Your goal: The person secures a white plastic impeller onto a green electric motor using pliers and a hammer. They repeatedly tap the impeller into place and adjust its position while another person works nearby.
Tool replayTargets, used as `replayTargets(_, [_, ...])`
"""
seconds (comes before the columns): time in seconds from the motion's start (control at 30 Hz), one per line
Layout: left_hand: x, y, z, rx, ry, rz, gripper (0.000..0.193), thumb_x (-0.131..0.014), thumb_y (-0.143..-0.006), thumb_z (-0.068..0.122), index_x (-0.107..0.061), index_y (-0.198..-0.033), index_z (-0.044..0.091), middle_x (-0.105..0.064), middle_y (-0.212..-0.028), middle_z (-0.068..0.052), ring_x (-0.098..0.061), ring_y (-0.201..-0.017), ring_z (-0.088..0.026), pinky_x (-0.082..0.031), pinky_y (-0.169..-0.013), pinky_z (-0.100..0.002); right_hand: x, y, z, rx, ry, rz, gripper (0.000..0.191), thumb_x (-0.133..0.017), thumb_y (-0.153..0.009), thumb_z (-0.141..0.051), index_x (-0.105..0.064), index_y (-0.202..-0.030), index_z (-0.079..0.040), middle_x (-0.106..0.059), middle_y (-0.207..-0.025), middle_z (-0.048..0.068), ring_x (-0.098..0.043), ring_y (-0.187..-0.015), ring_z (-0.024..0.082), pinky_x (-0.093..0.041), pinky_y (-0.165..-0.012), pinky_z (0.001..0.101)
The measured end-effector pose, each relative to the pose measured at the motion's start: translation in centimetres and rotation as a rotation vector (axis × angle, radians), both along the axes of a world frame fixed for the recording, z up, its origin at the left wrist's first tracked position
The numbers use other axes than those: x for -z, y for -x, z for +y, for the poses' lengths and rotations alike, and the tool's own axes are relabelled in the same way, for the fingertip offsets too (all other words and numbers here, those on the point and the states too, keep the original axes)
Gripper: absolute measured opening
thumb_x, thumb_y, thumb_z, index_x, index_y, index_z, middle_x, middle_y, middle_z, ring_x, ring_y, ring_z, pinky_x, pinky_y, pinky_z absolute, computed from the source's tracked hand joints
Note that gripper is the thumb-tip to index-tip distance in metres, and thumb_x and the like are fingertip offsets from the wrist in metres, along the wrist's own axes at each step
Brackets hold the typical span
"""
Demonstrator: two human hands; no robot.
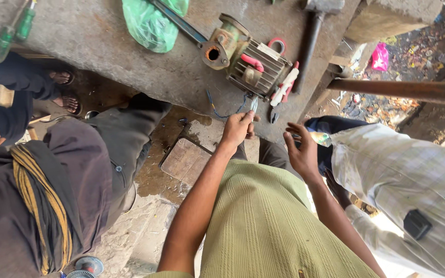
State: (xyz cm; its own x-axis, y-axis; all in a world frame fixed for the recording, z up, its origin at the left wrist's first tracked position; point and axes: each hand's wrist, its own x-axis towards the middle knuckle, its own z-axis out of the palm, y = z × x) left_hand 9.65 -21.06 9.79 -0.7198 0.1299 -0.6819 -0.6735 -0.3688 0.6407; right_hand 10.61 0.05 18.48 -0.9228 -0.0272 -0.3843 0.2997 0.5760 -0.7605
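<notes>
Pinched thin metal blade (254,105) w/ left hand (237,128) near ribbed grey motor pump (245,59); right hand (301,152) spread, empty.

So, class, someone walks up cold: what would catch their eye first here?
Probably the small finned motor pump lying on the grey stone slab, with red-handled pliers beside it. Just below, the person's left hand pinches a thin tool at the pump's blue wire, while the right hand hovers open. A bright green plastic bag lies further back.
</notes>
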Motion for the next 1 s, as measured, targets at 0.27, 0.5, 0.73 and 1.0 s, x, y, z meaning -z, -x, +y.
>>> replayTargets(0.27, [-4.0, -3.9, 0.6, 0.138, 0.727, 0.244, 0.034, -0.057, -0.103, 0.031, -0.074, -0.086, 0.006, -0.068, -0.068, -0.012, -0.067, -0.063, -0.028, -0.052, -0.063, -0.043, 0.5, 0.2, 1.1, -0.107, -0.015, -0.099, 0.034, -0.062, -0.103, -0.027, -0.066, -0.129, -0.005, -0.074, -0.118, 0.015, -0.071, -0.108, 0.024, -0.056, -0.091, 0.0381])
replayTargets(0.5, [-1.8, -14.3, -1.1, -0.192, 0.832, 0.055, 0.032, -0.06, -0.1, 0.031, -0.073, -0.088, 0.006, -0.071, -0.075, -0.017, -0.069, -0.069, -0.03, -0.052, -0.066, -0.043, 5.3, 1.7, 3.4, -0.417, 0.063, -0.098, 0.033, -0.064, -0.104, -0.027, -0.066, -0.128, -0.005, -0.074, -0.115, 0.015, -0.071, -0.107, 0.022, -0.056, -0.092, 0.0357])
replayTargets(0.73, [-0.3, -36.5, 0.0, -0.765, 0.84, -0.412, 0.015, -0.066, -0.088, 0.014, -0.076, -0.096, 0.007, -0.07, -0.079, -0.001, -0.063, -0.056, -0.007, -0.054, -0.044, -0.026, 8.8, 0.7, 0.0, -1.102, -0.066, -0.1, 0.028, -0.065, -0.101, -0.027, -0.073, -0.12, -0.007, -0.079, -0.099, 0.012, -0.073, -0.093, 0.025, -0.06, -0.079, 0.0365])
replayTargets(1.0, [-3.1, -55.6, 17.2, -1.167, 0.497, -1.144, 0.041, -0.07, -0.09, 0.051, -0.079, -0.102, 0.013, -0.081, -0.088, -0.01, -0.074, -0.086, -0.022, -0.055, -0.083, -0.037, 9.1, -6.6, -11.2, -1.607, -0.192, -0.147, 0.036, -0.069, -0.095, -0.034, -0.074, -0.121, -0.011, -0.077, -0.122, 0.013, -0.074, -0.11, 0.025, -0.058, -0.093, 0.0401])
